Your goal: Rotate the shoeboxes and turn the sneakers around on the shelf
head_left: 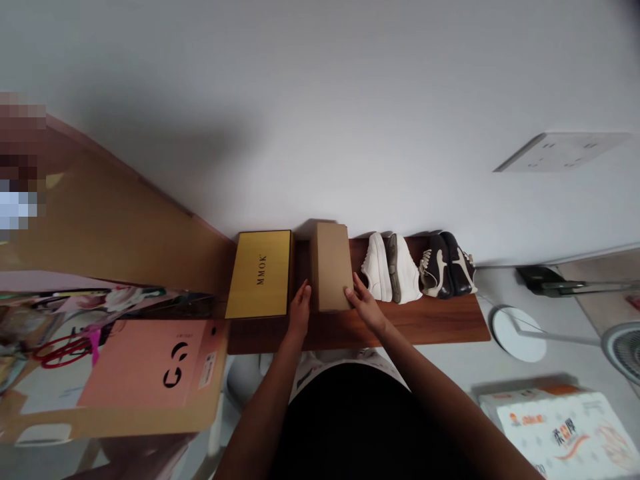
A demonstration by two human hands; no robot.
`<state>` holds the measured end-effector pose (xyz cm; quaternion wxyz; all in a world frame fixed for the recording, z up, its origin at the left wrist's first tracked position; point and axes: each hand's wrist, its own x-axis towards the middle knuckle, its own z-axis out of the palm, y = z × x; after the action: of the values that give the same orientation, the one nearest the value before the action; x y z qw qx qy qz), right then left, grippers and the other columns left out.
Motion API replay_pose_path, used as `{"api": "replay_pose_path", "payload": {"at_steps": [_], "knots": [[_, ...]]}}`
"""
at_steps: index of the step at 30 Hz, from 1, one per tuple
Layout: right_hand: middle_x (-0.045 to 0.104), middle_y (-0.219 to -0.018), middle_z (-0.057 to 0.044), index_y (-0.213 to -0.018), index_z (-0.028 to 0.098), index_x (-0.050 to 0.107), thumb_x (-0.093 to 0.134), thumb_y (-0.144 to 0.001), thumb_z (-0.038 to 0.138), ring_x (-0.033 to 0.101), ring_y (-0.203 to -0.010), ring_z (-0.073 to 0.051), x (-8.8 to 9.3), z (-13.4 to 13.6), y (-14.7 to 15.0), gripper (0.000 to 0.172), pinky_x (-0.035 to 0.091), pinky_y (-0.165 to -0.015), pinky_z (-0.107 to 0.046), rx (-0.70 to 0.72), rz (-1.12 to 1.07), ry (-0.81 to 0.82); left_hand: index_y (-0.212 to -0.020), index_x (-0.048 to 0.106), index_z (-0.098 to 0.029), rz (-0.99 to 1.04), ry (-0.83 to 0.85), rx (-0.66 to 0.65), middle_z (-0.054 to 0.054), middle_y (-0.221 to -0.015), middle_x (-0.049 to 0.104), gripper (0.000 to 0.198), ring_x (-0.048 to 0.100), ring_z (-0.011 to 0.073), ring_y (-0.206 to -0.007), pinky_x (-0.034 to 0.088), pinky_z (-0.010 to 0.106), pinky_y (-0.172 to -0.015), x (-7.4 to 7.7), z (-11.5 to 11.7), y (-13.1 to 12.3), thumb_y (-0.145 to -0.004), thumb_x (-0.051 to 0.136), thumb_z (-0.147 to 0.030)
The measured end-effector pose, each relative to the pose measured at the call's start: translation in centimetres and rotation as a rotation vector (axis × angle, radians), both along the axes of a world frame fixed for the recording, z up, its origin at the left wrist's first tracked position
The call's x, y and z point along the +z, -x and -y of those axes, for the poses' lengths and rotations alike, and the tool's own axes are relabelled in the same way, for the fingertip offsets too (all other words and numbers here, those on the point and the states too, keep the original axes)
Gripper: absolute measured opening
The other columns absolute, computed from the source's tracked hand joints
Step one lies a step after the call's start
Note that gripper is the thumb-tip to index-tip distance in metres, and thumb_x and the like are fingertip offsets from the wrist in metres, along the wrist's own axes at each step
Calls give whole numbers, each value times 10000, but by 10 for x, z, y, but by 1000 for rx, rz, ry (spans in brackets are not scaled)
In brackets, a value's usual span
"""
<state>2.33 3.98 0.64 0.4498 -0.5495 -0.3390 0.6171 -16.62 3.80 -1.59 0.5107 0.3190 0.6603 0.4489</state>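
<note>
A plain brown cardboard box (334, 267) stands on a dark reddish-brown wooden shelf (430, 327) against the wall. At its left side is my left hand (300, 308), fingers pointing forward and thumb close against the box. My right hand (366, 305) grips the near right corner, its thumb on the top edge and its fingers along the side. Between them, the two hands hold the box. Left of it lies a yellow box marked MMOK (261, 275). To the right stand a pair of white sneakers (380, 270) and a pair of dark brown-and-cream sneakers (440, 270).
On the left, a cardboard carton (150, 420) bears a pink box (145, 363) and red scissors (63, 351). A tall brown panel (125, 220) rises behind. At right are a wall socket (565, 152), a white round base (517, 333), a fan (625, 347) and a tissue pack (560, 427).
</note>
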Motion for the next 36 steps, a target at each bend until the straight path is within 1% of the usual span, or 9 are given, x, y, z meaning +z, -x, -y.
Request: {"api": "replay_pose_path", "payload": {"at_steps": [3,6,10,14,17,21,26,30,36], "knots": [[507,-1516,-87,-1568,293,343,698,-780,634,564,-1302,-269,-5,2,-9,929,460,-1099,-444,-17,40,-24,-1395,580,-208,-94,108,15,113,-1530,495,599,406,245,-1457,297,378,-1210,-17,-6,4,-912,599,-562],[526,-1481,-101,-1559,297,368,649,-814,648,581,-1250,-264,-11,4,-20,870,481,-1065,-437,-5,153,-71,-1391,571,-172,-109,243,60,161,-1547,458,641,384,276,-1468,305,402,-1203,-33,-11,4,-888,632,-566],[594,-1318,-123,-1498,238,486,542,-866,673,595,-1111,-236,-18,3,-37,769,476,-1049,-444,20,403,-173,-1204,690,-143,98,340,44,176,-1399,613,514,520,286,-1369,400,406,-1140,-43,-11,2,-865,682,-529],[610,-1178,-97,-1467,222,529,479,-883,708,587,-1045,-222,-20,-3,-50,761,461,-1049,-455,32,508,-182,-1173,703,-175,344,270,112,117,-1273,706,474,625,241,-1246,478,386,-1071,-38,-5,2,-804,774,-464],[611,-1195,-96,-1476,223,521,447,-891,734,572,-1128,-231,-15,-7,-57,780,429,-1086,-421,43,527,-101,-1226,685,-194,416,174,147,96,-1236,726,508,662,208,-1180,488,379,-1068,-27,0,4,-784,804,-414],[595,-1317,-118,-1523,214,453,479,-878,746,557,-1225,-255,-5,-10,-63,837,433,-1083,-378,113,477,79,-1288,662,-197,293,77,180,86,-1224,732,536,672,189,-1157,470,369,-1093,-8,3,6,-799,798,-368],[609,-1386,-105,-1546,246,404,506,-886,721,571,-1253,-272,-5,-14,-62,819,475,-1043,-419,245,220,185,-1306,661,-170,52,60,178,89,-1214,737,548,666,221,-1172,483,378,-1080,9,3,9,-808,789,-362],[640,-1346,-100,-1519,267,426,468,-915,696,633,-1154,-258,-17,-17,-58,742,494,-1005,-458,253,128,285,-1315,658,-164,-49,69,142,95,-1222,732,540,672,232,-1161,503,375,-1052,8,2,11,-826,769,-364],[675,-1252,-128,-1453,237,476,423,-928,684,665,-1067,-263,-39,-21,-51,691,519,-939,-465,243,104,370,-1313,659,-164,-168,77,89,97,-1197,742,512,694,230,-1115,534,349,-993,-13,-2,11,-851,737,-372]]}}
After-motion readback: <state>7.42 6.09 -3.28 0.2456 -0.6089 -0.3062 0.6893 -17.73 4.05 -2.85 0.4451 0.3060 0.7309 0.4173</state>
